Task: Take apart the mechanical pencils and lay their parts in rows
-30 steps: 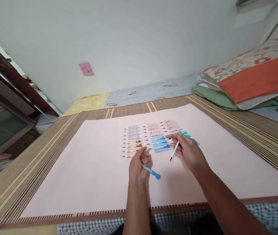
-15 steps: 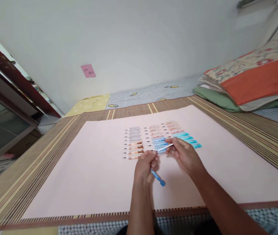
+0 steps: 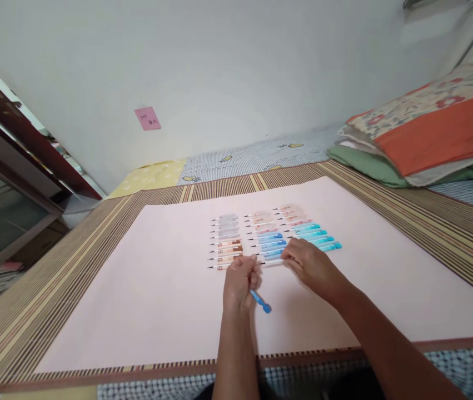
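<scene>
Several pens lie in three neat columns [image 3: 267, 236] on a large pale pink sheet [image 3: 144, 289]: grey and brown at the left, pink and blue in the middle, pink and teal at the right. My left hand [image 3: 239, 280] is closed round a blue pen cap [image 3: 260, 302] that sticks out below the fist. My right hand [image 3: 309, 265] pinches the end of a white pen [image 3: 272, 261], which lies level just under the middle column, its tip pointing left toward my left hand.
The pink sheet rests on a striped woven mat [image 3: 53, 266] over a bed. Folded quilts and a pillow [image 3: 428, 133] are stacked at the right. A pink sticky note [image 3: 147, 118] is on the white wall. A dark wooden window frame [image 3: 11, 166] stands at the left.
My right hand turned the white pen from hanging downward to level and brought it down to the foot of the middle column. My left hand kept the blue cap, shifting slightly.
</scene>
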Tool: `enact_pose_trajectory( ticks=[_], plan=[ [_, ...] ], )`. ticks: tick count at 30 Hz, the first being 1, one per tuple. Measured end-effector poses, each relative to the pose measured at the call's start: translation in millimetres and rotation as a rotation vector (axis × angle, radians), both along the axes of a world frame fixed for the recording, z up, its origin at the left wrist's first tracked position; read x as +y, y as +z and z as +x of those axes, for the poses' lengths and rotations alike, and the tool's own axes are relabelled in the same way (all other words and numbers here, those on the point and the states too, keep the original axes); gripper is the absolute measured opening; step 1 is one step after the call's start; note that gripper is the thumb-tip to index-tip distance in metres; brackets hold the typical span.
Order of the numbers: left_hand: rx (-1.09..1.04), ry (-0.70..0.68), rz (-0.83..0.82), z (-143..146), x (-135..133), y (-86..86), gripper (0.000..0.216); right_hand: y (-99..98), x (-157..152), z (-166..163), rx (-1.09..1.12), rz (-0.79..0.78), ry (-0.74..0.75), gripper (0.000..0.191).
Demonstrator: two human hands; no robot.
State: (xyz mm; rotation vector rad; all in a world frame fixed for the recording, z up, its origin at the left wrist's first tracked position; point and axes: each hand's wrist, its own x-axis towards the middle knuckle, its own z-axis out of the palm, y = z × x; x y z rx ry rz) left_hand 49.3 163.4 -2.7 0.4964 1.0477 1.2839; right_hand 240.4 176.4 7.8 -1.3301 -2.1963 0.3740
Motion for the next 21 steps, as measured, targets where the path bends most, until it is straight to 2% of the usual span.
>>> enact_pose_trajectory(
  ticks=[2,6,11,21],
  plan=[
    [-0.039,0.045,-0.018,-4.8,0.5,2.0,0.053,-5.9,1.4,-0.1,-0.029,-0.088,-0.026,0.018],
    [-0.211,0.012,-0.022,-12.5,1.3,5.6,0.04,-20.0,6.4,-1.6,-0.083,-0.178,-0.069,0.019],
    [-0.303,0.025,-0.003,-11.7,1.2,7.2,0.029,-30.2,12.7,-7.2,-0.142,-0.125,-0.095,0.02],
    [-0.352,0.05,0.01,-10.3,1.1,8.5,0.023,-34.3,16.3,-7.1,-0.168,-0.036,-0.131,0.021]
  ],
)
